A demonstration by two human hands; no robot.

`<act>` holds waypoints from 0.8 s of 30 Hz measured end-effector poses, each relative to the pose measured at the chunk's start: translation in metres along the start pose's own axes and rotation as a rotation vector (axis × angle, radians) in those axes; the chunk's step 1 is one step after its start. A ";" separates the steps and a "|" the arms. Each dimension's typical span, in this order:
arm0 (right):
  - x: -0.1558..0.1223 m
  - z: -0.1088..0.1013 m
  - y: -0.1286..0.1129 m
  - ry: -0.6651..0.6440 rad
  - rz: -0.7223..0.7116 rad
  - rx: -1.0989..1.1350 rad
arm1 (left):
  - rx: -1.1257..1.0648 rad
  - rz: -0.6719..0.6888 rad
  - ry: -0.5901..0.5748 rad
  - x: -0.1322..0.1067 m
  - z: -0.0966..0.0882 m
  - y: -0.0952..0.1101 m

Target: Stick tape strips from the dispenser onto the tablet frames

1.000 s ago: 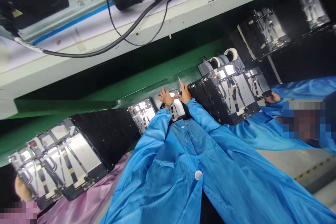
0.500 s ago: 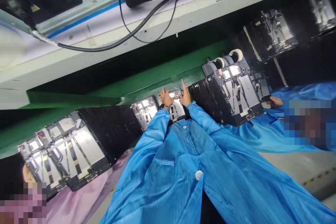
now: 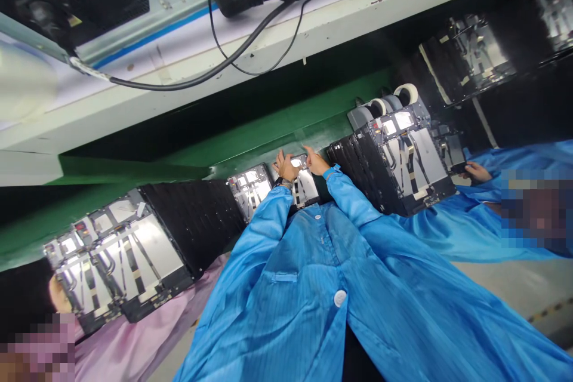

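Note:
An opened flat device with silver shielding and ribbon cables lies on the green belt in front of me. My left hand, with a watch on its wrist, curls its fingers over the device's far left edge. My right hand lies low over the far right corner, its index finger stretched out and touching the top of the device. No strip shows in it. Both arms are in blue smock sleeves.
A second opened device lies just left of mine. Black trays with devices on top stand to the right and left. Tape rolls sit behind the right stack. Co-workers sit on both sides. A shelf with cables hangs above.
My right hand, which held a thin white strip upright, has dropped onto the device with its index finger stretched out. The strip is no longer in sight. My left hand stayed put.

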State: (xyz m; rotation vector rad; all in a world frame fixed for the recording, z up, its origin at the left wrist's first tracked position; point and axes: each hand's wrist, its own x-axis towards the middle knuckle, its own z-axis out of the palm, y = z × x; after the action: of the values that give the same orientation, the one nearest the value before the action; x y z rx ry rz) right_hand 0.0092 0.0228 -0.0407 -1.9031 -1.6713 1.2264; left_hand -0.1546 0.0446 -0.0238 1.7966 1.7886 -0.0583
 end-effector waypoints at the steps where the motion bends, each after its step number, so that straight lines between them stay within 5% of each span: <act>1: 0.001 0.000 -0.002 -0.004 0.005 -0.009 | -0.001 0.002 -0.002 0.000 0.000 0.000; 24: 0.002 0.003 -0.016 -0.009 0.005 -0.246 | -0.013 0.002 -0.010 -0.002 -0.005 0.003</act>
State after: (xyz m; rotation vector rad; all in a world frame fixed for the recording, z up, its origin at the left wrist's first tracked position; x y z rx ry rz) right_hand -0.0035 0.0284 -0.0316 -2.0436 -1.8983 1.0737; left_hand -0.1541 0.0451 -0.0182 1.7858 1.7763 -0.0554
